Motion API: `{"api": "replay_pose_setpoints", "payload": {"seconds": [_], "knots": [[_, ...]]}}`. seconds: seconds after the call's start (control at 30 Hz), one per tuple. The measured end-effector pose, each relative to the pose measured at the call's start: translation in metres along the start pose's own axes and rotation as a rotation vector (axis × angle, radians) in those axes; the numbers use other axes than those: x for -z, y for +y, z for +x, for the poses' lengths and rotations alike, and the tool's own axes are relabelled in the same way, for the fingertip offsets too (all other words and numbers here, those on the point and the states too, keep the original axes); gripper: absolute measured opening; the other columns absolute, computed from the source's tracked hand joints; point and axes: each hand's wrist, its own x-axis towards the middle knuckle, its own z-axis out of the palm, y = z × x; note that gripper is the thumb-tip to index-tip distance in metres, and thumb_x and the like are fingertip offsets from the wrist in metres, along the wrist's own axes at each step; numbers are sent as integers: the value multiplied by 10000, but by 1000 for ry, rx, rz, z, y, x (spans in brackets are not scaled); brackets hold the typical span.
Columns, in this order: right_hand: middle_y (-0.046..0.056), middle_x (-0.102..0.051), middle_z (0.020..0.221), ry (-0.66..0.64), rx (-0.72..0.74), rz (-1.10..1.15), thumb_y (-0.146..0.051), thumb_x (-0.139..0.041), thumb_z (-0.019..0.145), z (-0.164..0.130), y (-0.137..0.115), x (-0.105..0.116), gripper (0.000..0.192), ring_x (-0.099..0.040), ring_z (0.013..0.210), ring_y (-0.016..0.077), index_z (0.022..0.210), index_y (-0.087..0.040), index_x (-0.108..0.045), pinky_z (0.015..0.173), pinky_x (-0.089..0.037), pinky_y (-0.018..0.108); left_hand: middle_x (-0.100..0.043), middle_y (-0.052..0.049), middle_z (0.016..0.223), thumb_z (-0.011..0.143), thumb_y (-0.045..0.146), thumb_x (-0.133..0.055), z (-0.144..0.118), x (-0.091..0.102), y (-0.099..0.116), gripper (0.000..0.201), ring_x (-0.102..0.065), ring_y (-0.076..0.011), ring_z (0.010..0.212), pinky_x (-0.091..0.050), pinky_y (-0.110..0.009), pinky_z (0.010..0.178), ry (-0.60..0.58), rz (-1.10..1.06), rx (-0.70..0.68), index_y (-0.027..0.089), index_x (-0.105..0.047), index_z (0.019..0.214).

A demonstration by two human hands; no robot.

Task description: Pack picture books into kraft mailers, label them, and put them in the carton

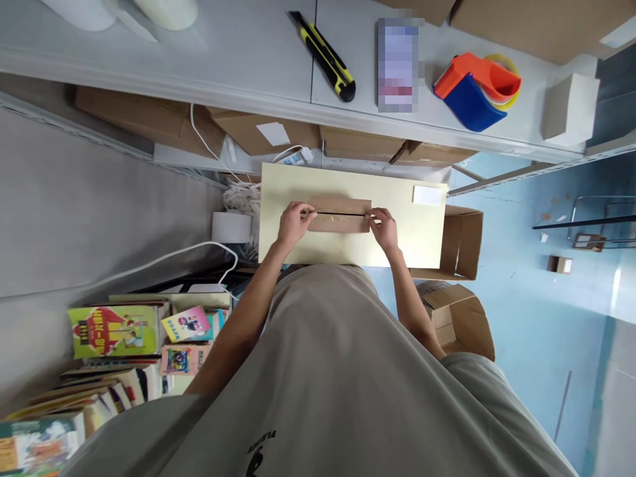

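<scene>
A small brown cardboard box (340, 224) lies on a pale yellow board (407, 232) in front of my body. Its two long flaps almost meet, leaving a thin dark gap between them. At the box's left end, my left hand (295, 224) pinches the flap edges with thumb and fingers. My right hand (384, 228) does the same at the right end, its fingertips by the end of the gap. A white slip of paper (427, 195) rests near the board's upper right corner.
On the grey shelf (199, 53) lie a yellow-black utility knife (325, 58), an orange-blue tape dispenser (477, 89) and a white box (570, 109). Books (116, 331) are stacked at lower left beside a white cable (163, 253). Open cartons (462, 242) stand at right.
</scene>
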Motion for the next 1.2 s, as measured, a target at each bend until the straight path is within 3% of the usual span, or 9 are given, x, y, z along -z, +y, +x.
{"api": "replay_pose_setpoints", "payload": {"seconds": [0.13, 0.27, 0.47, 0.6, 0.7, 0.8, 0.97, 1.2], "knots": [[139, -783, 1411, 50, -81, 19, -449, -677, 1111, 11, 8, -9, 338, -847, 1075, 255, 1197, -216, -906, 1050, -757, 469, -767, -108, 1204, 990, 229, -802, 1, -10, -2, 44, -751, -218, 900, -686, -408, 985, 54, -16, 38, 209, -802, 1029], [117, -813, 1405, 54, -127, 97, -469, -753, 1076, 17, 18, -15, 301, -850, 1121, 255, 1153, -230, -919, 1097, -746, 479, -766, -101, 1206, 983, 237, -798, -2, -20, -2, 28, -762, -226, 966, -683, -397, 993, 121, -43, 70, 218, -795, 1004], [140, -824, 1419, 77, -134, 251, -644, -778, 1044, 9, 30, -25, 451, -809, 1312, 286, 1170, -231, -910, 1128, -725, 474, -808, -113, 1131, 971, 249, -803, -2, -35, -11, 69, -775, -203, 955, -643, -358, 1003, 191, -203, 245, 192, -771, 995], [148, -853, 1366, 132, -281, 396, -788, -818, 932, 6, 36, -35, 628, -842, 1166, 279, 1200, -219, -838, 1028, -747, 475, -831, -106, 1048, 870, 290, -909, 2, -41, -16, 245, -790, -202, 973, -638, -324, 947, 248, -452, 445, 191, -736, 1012], [166, -861, 1319, 160, -343, 480, -860, -876, 816, 8, 39, -40, 766, -840, 1104, 270, 1215, -215, -775, 959, -749, 444, -831, -89, 973, 781, 309, -966, 3, -42, -14, 296, -779, -202, 932, -631, -312, 895, 296, -572, 484, 187, -777, 974], [169, -874, 1225, 129, -356, 491, -902, -842, 802, 10, 38, -42, 781, -837, 1075, 273, 1122, -191, -789, 953, -744, 437, -833, -75, 919, 740, 298, -984, 1, -42, -6, 279, -775, -204, 905, -632, -315, 884, 341, -583, 508, 179, -807, 920], [137, -894, 1088, 154, -338, 336, -889, -748, 894, 3, 29, -30, 764, -856, 1059, 301, 1149, -176, -850, 973, -732, 453, -868, -69, 925, 767, 308, -982, -4, -36, 13, 235, -805, -237, 957, -666, -356, 942, 398, -511, 504, 186, -856, 924], [132, -901, 1013, 172, -344, 372, -882, -807, 843, -16, 34, 0, 777, -861, 1003, 323, 1121, -159, -874, 985, -734, 476, -871, -86, 925, 734, 285, -1023, -13, -41, 30, 271, -801, -238, 919, -655, -360, 903, 332, -569, 500, 163, -885, 932]]}}
